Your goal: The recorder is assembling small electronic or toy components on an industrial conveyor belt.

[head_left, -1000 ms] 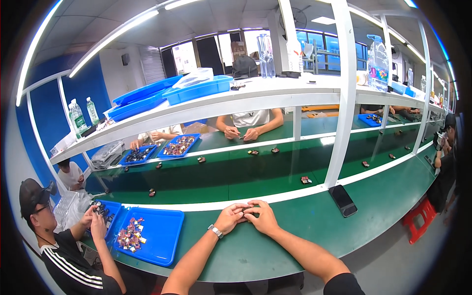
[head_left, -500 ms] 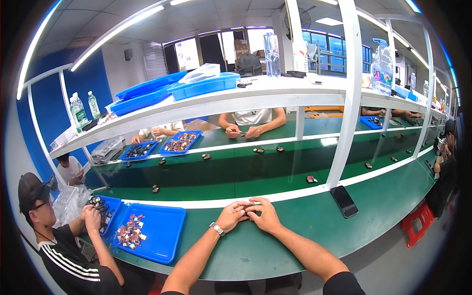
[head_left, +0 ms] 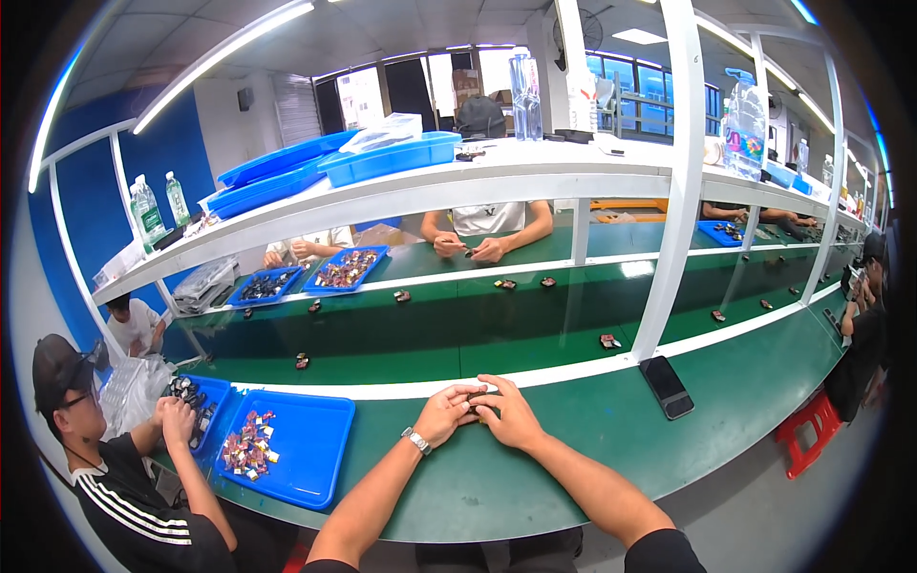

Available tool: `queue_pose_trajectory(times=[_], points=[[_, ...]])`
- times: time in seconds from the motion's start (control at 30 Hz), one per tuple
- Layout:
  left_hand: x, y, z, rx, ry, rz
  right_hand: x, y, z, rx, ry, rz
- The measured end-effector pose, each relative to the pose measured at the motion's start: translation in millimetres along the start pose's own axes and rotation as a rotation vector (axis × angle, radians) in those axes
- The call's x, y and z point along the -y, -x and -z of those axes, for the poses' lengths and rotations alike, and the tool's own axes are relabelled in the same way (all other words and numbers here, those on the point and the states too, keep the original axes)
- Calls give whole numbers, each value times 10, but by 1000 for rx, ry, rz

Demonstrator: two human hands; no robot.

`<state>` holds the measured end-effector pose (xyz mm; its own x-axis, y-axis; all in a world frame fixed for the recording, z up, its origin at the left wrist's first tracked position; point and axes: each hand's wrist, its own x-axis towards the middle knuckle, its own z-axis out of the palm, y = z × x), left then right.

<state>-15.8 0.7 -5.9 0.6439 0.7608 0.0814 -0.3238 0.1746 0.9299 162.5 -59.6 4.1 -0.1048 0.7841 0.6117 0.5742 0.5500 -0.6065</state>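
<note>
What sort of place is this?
It looks like a factory workshop, probably for putting small things together: a long green strip, maybe a conveyor, bears small parts, blue trays hold heaps of pieces, and people work beside it.

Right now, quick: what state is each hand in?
Left hand: closed, fingers holding a small dark part, mostly hidden.
Right hand: closed, fingers on that same part.

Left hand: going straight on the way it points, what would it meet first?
Past the dark part it holds, the left hand would probably meet the right hand first, but depth is unclear.
</note>
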Motion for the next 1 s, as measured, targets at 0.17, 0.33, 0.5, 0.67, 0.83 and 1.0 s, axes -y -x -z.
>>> queue_pose_trajectory(times=[0.17, 0.33, 0.5, 0.67, 0.83, 1.0], points=[[20, 3, 47, 12, 32, 27, 115, -34, 24, -132, 14, 63], [-9, -4, 1, -10, 8, 47, 80, -52, 20, -193, 191, 200], [9, 10, 42, -12, 26, 41, 136, -56, 7, -178, 183, 202], [6, -10, 29, -1, 26, 42, 79, -49, -18, -185, 207, 198], [7, -7, -2, -35, -46, 45, 72, -29, -61, -201, 249, 148], [-24, 14, -71, -63, -56, 57, 78, -3, -77, -183, 295, 139]])
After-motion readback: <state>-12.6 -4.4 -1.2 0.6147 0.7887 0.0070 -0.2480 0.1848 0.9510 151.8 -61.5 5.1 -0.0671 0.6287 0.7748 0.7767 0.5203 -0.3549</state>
